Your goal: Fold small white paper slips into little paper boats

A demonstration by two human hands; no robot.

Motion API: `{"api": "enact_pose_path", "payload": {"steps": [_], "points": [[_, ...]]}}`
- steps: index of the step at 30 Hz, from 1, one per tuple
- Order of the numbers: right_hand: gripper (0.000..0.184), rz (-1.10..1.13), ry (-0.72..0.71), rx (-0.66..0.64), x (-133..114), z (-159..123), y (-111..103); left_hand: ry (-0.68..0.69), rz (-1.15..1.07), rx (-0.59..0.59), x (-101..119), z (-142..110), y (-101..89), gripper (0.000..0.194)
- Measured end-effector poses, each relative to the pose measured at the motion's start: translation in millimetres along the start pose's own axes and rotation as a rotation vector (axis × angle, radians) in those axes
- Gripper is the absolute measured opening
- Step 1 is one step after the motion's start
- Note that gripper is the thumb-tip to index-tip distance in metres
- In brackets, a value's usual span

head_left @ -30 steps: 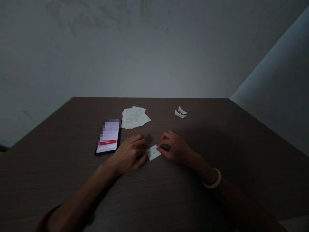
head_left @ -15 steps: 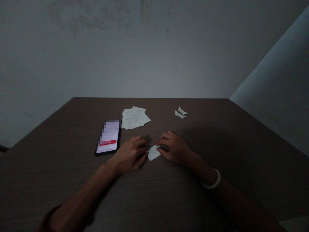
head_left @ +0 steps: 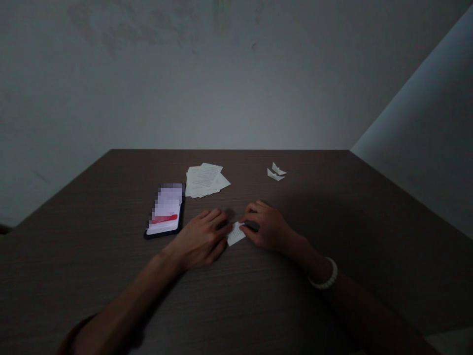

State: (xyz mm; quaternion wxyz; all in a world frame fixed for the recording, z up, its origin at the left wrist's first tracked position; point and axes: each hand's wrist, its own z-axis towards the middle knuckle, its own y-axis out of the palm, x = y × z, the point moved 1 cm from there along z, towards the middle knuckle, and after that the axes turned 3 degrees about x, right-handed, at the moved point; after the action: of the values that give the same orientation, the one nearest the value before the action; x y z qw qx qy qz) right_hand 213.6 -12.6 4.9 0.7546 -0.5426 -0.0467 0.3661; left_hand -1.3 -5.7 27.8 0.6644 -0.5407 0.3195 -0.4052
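Observation:
A small piece of white paper (head_left: 235, 235) with printed lines lies on the table between my hands, and it looks folded. My right hand (head_left: 266, 226) is closed at its upper right, thumb and forefinger pinching the edge. From the other side, my left hand (head_left: 205, 238) has its fingers curled, the forefinger pressing on the paper's upper left edge and the thumb beside its left side. Part of the paper is hidden under the fingers. Two little folded paper boats (head_left: 276, 171) stand farther back on the right.
Left of my left hand lies a phone (head_left: 164, 209) with its screen lit. Behind it is a loose stack of printed paper sheets (head_left: 205, 180). The dark wooden table (head_left: 236, 305) reaches back to a grey wall (head_left: 236, 88).
The forefinger of my left hand has slid a little to the right along the paper's upper edge. My right hand keeps its pinch in about the same place.

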Motion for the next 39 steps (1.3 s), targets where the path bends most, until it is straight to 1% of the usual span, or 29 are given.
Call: {"api": "enact_pose_path", "payload": {"steps": [4,7,16,22,27,32,39], "points": [[0.014,-0.009,-0.004,-0.006,0.2,-0.1,0.5,0.011,0.004,-0.014,-1.2,-0.1,-2.6,0.021],[0.015,-0.01,0.003,-0.012,0.0,-0.4,0.1,0.021,0.012,-0.017,-2.2,-0.3,-4.1,0.021],[0.015,-0.002,0.021,-0.018,0.7,-0.1,0.7,0.032,-0.034,0.061,-1.5,-2.7,-3.4,0.025],[0.015,-0.003,0.021,-0.024,0.1,-0.2,0.3,0.03,-0.055,0.091,-3.1,-3.8,-0.6,0.029],[0.015,0.005,0.026,-0.015,-1.0,0.1,-0.2,-0.04,-0.034,0.145,-4.1,-3.5,7.0,0.031],[0.014,0.025,0.041,-0.001,-0.6,0.4,0.4,-0.074,-0.059,0.123,-2.3,-3.0,9.1,0.025],[0.013,0.074,0.059,0.023,1.0,1.3,2.4,-0.092,-0.101,0.105,-0.2,-3.7,7.0,0.032]]}}
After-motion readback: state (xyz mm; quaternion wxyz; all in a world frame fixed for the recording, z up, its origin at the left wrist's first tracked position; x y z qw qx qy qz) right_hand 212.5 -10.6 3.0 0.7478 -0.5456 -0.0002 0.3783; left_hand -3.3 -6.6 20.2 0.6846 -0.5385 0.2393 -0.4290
